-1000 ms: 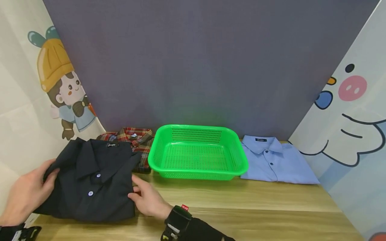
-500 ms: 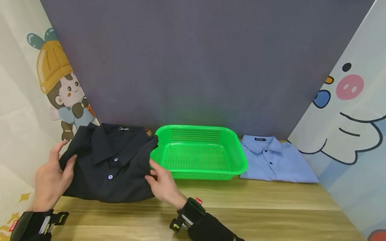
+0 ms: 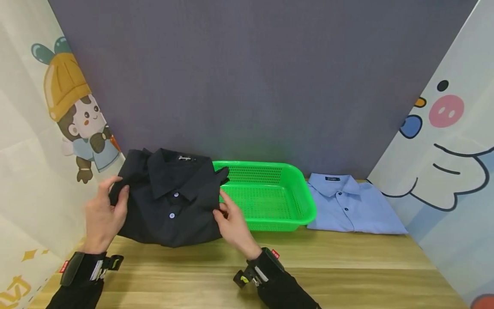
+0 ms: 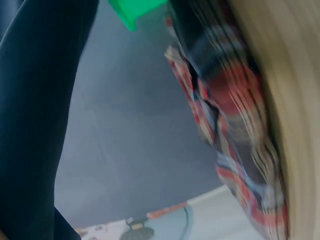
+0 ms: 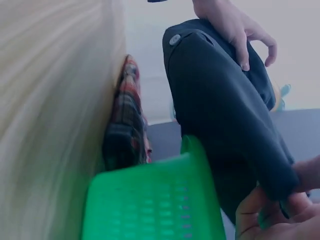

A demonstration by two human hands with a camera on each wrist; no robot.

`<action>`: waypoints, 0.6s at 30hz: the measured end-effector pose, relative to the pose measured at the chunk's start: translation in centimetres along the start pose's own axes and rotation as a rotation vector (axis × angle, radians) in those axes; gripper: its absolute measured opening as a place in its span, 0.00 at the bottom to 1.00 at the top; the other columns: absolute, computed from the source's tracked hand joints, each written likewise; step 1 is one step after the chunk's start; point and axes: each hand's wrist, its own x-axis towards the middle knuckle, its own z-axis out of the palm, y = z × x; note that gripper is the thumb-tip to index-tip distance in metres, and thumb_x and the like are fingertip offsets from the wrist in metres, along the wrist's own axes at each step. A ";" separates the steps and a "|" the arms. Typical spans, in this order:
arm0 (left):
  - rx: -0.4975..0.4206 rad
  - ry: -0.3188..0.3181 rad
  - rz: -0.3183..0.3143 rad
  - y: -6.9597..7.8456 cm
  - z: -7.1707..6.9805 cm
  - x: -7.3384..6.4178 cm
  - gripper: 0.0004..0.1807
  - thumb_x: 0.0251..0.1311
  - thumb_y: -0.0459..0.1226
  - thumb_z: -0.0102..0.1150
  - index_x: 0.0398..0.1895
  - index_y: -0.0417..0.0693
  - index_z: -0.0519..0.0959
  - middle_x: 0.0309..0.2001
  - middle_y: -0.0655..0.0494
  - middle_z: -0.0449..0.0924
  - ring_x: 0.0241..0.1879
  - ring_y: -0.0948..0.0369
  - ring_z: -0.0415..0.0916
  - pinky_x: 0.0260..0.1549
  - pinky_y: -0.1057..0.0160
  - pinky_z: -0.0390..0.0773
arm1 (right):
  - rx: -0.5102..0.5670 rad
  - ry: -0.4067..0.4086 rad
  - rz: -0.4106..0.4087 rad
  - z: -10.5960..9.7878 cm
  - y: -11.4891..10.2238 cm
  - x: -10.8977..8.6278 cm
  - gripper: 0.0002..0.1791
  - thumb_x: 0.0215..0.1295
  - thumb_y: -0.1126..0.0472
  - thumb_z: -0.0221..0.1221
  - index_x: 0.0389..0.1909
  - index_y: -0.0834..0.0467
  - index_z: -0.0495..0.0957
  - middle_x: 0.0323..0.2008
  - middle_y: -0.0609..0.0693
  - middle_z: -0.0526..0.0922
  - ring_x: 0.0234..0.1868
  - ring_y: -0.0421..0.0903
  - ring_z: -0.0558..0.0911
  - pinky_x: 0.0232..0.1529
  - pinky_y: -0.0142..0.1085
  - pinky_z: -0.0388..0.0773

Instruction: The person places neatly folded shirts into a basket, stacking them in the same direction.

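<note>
A folded black shirt [image 3: 170, 201] with a collar and white buttons hangs between both hands, raised above the table. The left hand [image 3: 106, 212] pinches its left side. On the opposite side the right hand [image 3: 236, 223] grips the edge between thumb and fingers, as the right wrist view shows up close. The shirt overlaps the left part of a green plastic basket [image 3: 297, 201] in the head view. Beneath the raised shirt, a folded plaid shirt [image 4: 240, 130] lies on the table; it is hidden in the head view but shows in both wrist views.
A folded light blue shirt [image 3: 347, 206] lies right of the basket. The wooden table [image 3: 347, 266] ends at a dark grey back panel [image 3: 262, 77]. Pale side panels with cartoon prints [image 3: 447, 111] stand at left and right.
Both hands have lifted the black shirt from the left and carried it rightward and away from the body. It now covers the plaid shirt and part of the basket in the head view.
</note>
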 end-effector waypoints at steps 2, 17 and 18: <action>-0.021 0.010 -0.004 0.7 0.6 0.2 0.17 0.57 0.28 0.58 0.50 0.37 0.73 0.21 0.37 0.77 0.08 0.56 0.60 0.09 0.56 0.59 | 0.009 0.036 -0.016 -0.6 -0.8 0.0 0.36 0.70 0.74 0.43 0.75 0.53 0.43 0.49 0.65 0.79 0.12 0.42 0.62 0.16 0.32 0.60; -0.241 0.083 -0.023 5.3 5.2 1.5 0.13 0.60 0.25 0.55 0.44 0.43 0.85 0.27 0.40 0.83 0.17 0.57 0.66 0.22 0.63 0.61 | -0.182 0.249 -0.049 -5.2 -0.6 0.6 0.20 0.70 0.66 0.51 0.61 0.58 0.73 0.53 0.62 0.80 0.12 0.35 0.62 0.14 0.34 0.57; -0.250 0.088 -0.024 5.5 5.3 1.5 0.14 0.60 0.25 0.55 0.45 0.43 0.85 0.26 0.40 0.82 0.15 0.58 0.62 0.21 0.64 0.57 | -0.186 0.254 -0.057 -5.5 -0.1 0.7 0.20 0.69 0.62 0.53 0.61 0.57 0.73 0.52 0.61 0.81 0.12 0.36 0.65 0.14 0.34 0.58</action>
